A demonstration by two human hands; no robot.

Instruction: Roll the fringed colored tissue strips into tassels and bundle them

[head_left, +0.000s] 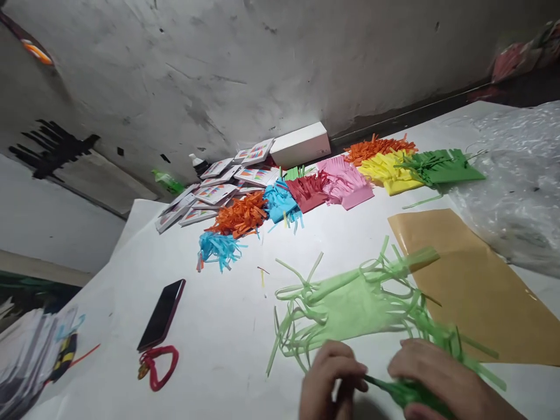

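A scuffed grey wall (pixel 245 64) rises behind a table (pixel 227 344) covered in white, lit brightly near its far edge where a white box (pixel 300 143) sits against the wall. Along that edge run heaps of fringed paper (pixel 345 178) in orange, blue, red, pink, yellow and dark green, beside a spread of small printed cards (pixel 210 192). Nearer, a dark phone (pixel 161 314) lies just above red-handled scissors (pixel 158 363), a tan sheet (pixel 476 286) lies to the right, and clear plastic wrap (pixel 520 186) is bunched at the far right. At the bottom edge, the left hand (pixel 328 379) and right hand (pixel 441 382) meet over a light green fringed sheet (pixel 354 303); the fingers of both are closed narrowly on a rolled green strip (pixel 394 389) at the sheet's near end.
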